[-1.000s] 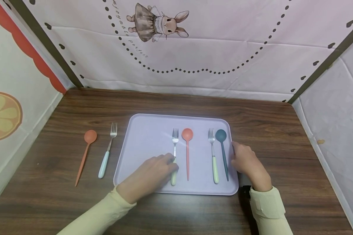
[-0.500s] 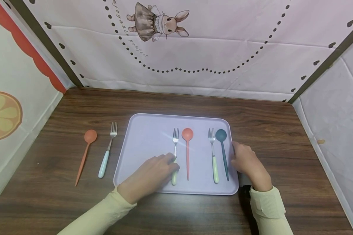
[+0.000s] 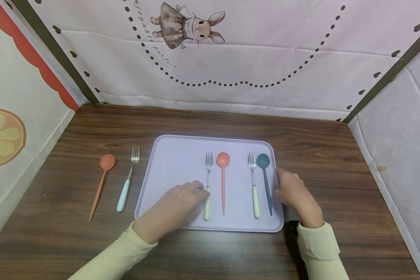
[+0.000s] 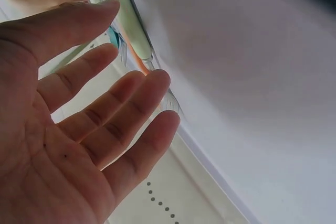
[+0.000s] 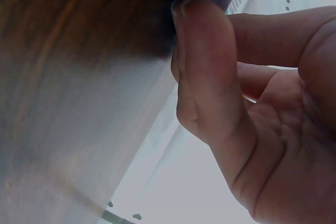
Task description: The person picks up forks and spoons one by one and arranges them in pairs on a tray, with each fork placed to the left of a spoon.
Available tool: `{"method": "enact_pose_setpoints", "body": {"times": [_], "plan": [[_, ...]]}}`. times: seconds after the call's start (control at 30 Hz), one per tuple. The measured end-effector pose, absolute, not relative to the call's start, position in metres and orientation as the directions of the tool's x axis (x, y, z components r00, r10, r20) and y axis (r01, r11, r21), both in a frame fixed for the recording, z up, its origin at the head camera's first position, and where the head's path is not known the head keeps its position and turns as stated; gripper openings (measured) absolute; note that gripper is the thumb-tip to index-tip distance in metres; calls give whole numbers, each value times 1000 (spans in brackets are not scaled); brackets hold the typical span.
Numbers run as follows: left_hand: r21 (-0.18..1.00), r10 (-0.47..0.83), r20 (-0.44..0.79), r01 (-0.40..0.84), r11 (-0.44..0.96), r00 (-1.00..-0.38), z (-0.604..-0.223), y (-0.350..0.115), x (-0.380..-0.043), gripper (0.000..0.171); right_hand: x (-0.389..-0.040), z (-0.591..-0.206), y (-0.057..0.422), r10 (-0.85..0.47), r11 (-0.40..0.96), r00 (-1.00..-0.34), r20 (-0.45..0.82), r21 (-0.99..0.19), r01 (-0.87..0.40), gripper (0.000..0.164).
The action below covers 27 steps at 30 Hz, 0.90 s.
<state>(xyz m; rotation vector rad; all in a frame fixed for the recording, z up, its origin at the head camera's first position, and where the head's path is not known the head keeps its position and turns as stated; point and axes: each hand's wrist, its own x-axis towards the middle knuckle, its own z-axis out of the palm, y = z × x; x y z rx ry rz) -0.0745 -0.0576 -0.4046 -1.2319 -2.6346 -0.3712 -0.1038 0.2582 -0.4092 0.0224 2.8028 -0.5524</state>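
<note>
Over the lilac tray [image 3: 176, 161], my left hand [image 3: 173, 208] hovers beside a green-handled fork [image 3: 207, 210], its thumb tip close to the handle. The left wrist view shows the hand's [image 4: 79, 140] fingers spread and loosely bent, apart from the fork handle [image 4: 128, 19]. A coral spoon [image 3: 223, 186] lies right of that fork. Further right on the tray are another green-handled fork [image 3: 256, 202] and a dark teal spoon [image 3: 267, 186]. My right hand [image 3: 297, 194] grips the tray's right rim; in the right wrist view its curled fingers [image 5: 207, 66] meet the edge.
On the wooden table [image 3: 231, 254], left of the tray, lie an orange spoon [image 3: 107, 162] and a fork with a pale blue handle [image 3: 124, 196]. A printed cloth [image 3: 266, 62] hangs behind the table, with more cloth along both sides.
The left hand has released the green-handled fork and drawn slightly left and back, showing more of the handle. The fork shifted a touch right earlier. The right hand has stayed put.
</note>
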Motion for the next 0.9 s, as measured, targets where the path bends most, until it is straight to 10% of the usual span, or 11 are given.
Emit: {"method": "enact_pose_setpoints", "body": {"times": [0.9], "plan": [[182,596,195,626,758,-779,-402,-85,-73,37,-103,-410,258,-49,922,-962,-270,-383,60,57]]}}
